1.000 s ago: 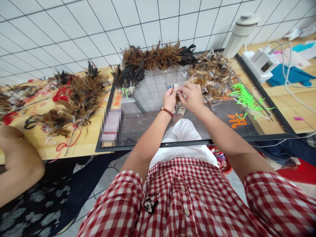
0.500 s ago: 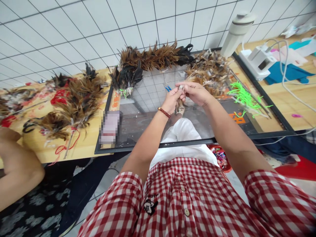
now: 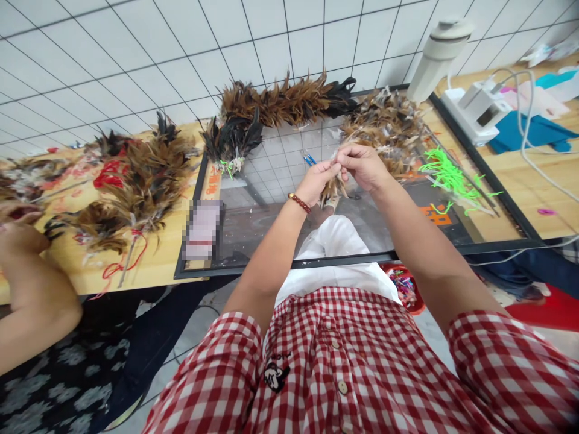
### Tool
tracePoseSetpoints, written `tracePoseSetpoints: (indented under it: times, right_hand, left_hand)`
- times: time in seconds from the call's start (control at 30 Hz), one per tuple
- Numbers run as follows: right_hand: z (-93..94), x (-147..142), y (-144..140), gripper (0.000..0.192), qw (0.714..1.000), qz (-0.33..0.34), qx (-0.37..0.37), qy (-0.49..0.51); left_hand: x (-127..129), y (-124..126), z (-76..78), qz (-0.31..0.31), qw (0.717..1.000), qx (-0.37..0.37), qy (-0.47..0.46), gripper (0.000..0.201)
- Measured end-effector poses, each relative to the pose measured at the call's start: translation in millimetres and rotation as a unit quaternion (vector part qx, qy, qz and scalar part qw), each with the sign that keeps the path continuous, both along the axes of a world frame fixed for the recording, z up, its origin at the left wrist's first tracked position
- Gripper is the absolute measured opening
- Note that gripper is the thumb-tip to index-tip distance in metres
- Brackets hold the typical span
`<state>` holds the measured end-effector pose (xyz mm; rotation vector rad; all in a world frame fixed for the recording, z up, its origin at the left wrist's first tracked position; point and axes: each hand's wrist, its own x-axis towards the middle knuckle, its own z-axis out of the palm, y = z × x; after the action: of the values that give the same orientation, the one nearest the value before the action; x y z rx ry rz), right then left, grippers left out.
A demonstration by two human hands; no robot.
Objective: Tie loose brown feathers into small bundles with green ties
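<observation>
Two hands pinch one small bundle of brown feathers [image 3: 333,187] above the glass panel [image 3: 289,229] on the desk: left hand [image 3: 316,181] and right hand [image 3: 362,166], each grip closed on its top end. Blue-handled scissors [image 3: 309,159] lie just behind; loose feathers [image 3: 384,129] fill the far right corner.

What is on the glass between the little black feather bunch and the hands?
In the head view, small blue-handled scissors lie on the glass tabletop between the black feather bunch and the left hand.
</observation>
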<state>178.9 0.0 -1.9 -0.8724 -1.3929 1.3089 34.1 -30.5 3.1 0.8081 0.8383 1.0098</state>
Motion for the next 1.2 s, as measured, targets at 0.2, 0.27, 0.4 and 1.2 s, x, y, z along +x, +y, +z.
tracePoseSetpoints:
  times: [0.2,0.27,0.4,1.2]
  right_hand:
    - [-0.7,-2.1,1.6,0.061,0.992,-0.048,0.041,-0.112]
    - [2.1,5.3,1.2,0.051,0.969,-0.018,0.081,-0.232]
    - [10.1,10.3,-7.9,0.026,0.857,0.115,0.126,-0.486]
    - [28.8,198.3,-1.5,0.023,0.696,-0.332,-0.125,-0.624]
  left_hand:
    - [-4.4,9.8,-0.3,0.155,0.987,0.025,-0.040,0.028]
    - [-10.5,15.9,1.9,0.218,0.974,0.035,-0.060,0.028]
    - [-23.2,28.3,2.4,0.311,0.948,0.058,-0.047,0.032]
    - [-17.5,30.6,-12.0,0.332,0.925,0.171,0.077,0.033]
